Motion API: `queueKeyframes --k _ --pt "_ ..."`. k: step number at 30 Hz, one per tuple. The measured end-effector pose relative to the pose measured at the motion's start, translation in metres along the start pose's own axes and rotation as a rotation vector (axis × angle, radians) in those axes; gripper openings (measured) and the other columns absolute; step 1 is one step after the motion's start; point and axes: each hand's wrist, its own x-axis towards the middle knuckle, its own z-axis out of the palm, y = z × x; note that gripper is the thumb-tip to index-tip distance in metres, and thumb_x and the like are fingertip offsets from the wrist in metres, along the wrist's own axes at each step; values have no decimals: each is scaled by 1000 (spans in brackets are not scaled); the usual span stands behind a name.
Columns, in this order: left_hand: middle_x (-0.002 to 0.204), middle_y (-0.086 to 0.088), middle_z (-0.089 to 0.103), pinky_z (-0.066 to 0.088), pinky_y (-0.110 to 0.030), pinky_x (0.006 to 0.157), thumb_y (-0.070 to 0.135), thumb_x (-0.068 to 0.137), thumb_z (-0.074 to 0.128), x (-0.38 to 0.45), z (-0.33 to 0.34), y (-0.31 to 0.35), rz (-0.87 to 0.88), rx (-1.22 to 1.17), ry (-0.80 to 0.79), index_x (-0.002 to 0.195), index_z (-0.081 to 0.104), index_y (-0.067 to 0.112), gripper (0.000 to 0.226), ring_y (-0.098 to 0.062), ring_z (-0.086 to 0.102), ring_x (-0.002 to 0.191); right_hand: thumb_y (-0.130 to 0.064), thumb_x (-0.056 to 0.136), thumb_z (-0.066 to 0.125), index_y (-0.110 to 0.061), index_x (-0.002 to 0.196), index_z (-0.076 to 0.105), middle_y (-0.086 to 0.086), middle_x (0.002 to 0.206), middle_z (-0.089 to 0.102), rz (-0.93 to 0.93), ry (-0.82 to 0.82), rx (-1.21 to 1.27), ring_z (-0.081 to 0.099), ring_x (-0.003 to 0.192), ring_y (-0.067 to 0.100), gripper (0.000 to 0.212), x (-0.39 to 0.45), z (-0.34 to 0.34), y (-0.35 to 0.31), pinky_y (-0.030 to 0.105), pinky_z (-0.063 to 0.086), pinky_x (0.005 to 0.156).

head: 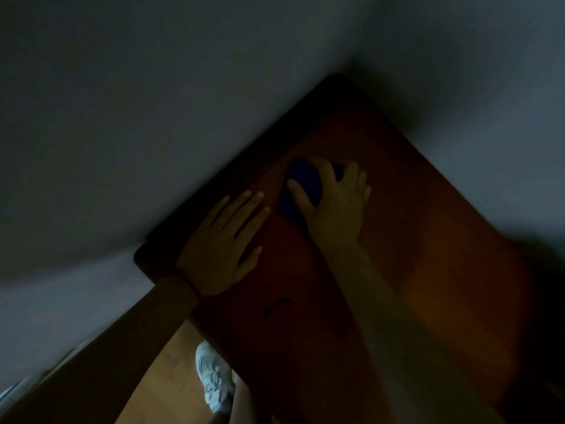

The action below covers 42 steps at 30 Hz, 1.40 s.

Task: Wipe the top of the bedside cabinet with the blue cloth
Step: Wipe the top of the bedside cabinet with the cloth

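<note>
nearest the viewer, below the front edge of the bedside cabinet (428, 270), a white shoe (215, 377) is being seen on the wooden floor (159, 374). on the cabinet top, close to that front edge, a small dark curved mark (276, 306) is being noted; what it is cannot be told in the dim light. further in, at the cabinet's left edge, the left hand (221, 243) is being laid flat on the wood, fingers spread and empty, apparently as a brace. beyond it, toward the cabinet's back corner, the right hand (331, 203) is being pressed down on the blue cloth (301, 186), fingers splayed over it rather than pinching it; the cloth is being kept bunched against the top under the palm. behind the cabinet, grey walls (153, 117) are being seen meeting at the corner. the wiping is being judged as under way. no difference between wiped and unwiped wood can be told, so the share done and the share left cannot be judged.
</note>
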Motion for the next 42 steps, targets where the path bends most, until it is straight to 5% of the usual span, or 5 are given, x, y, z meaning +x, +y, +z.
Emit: queueKeyframes --k 7,15,29,32,42 --pt "134 -34 43 27 -59 102 26 89 39 -19 -7 22 -258 -44 111 127 49 -8 52 -49 41 123 -50 84 55 -18 115 54 19 110 49 -10 4 -63 41 101 32 45 22 10 -21 31 16 74" --pt "136 -31 42 19 -55 104 29 88 37 -63 7 51 -459 -51 164 129 47 -6 55 -46 38 126 -48 82 59 -17 113 56 18 103 52 -58 -2 -70 46 94 32 44 -70 10 -22 34 25 78" --pt "137 -28 44 18 -53 105 31 89 38 -64 15 55 -536 -8 176 130 47 -2 54 -41 41 127 -53 83 55 -22 118 54 15 108 51 -273 -117 -63 42 98 28 46 -29 15 -25 26 17 75" --pt "136 -30 43 20 -52 105 26 89 50 -64 13 63 -633 -28 232 129 48 -5 50 -43 42 126 -51 83 56 -21 116 55 16 105 50 -307 -201 -93 42 98 29 45 -43 8 -23 27 16 76" --pt "140 -31 37 20 -52 108 39 89 36 -79 20 87 -953 -107 277 133 40 -9 66 -42 34 131 -55 83 52 -23 119 52 16 111 48 -419 -305 -27 42 100 28 48 -47 24 -40 36 27 86"
